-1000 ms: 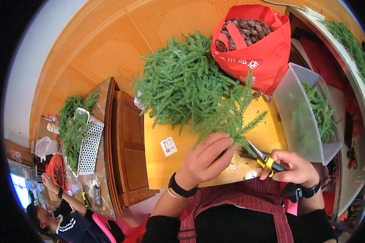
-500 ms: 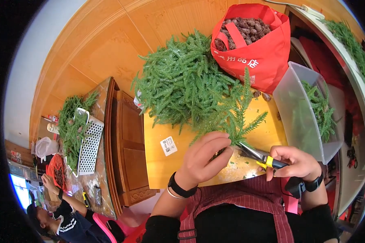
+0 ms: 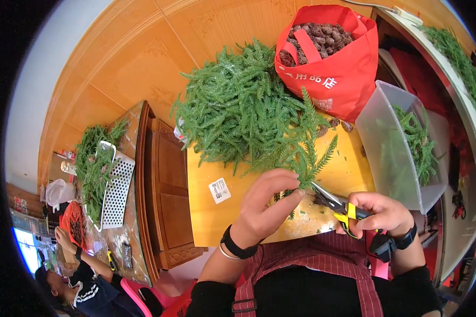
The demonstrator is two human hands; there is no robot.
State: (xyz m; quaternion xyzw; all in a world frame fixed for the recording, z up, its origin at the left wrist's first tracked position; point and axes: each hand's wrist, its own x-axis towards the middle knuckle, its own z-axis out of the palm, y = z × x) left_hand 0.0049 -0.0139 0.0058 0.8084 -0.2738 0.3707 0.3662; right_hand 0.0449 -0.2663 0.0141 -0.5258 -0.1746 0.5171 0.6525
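Observation:
My left hand (image 3: 265,207) pinches the base of a green fir-like sprig (image 3: 310,150) over the yellow table (image 3: 216,215). My right hand (image 3: 384,213) grips yellow-and-black snips (image 3: 337,203), whose blades sit at the sprig's stem just right of my left fingertips. A big heap of the same green branches (image 3: 238,108) lies behind the sprig. Small green cuttings lie scattered on the table under my hands.
A red bag of brown cones (image 3: 330,55) stands at the back. A clear plastic bin (image 3: 399,145) with cut greens sits to the right. On the left, another table holds greens and a white perforated tray (image 3: 116,193); another person (image 3: 76,280) sits there.
My left hand slid down to the sprig's base and the snips moved in against the stem. The sprig stands more upright than before.

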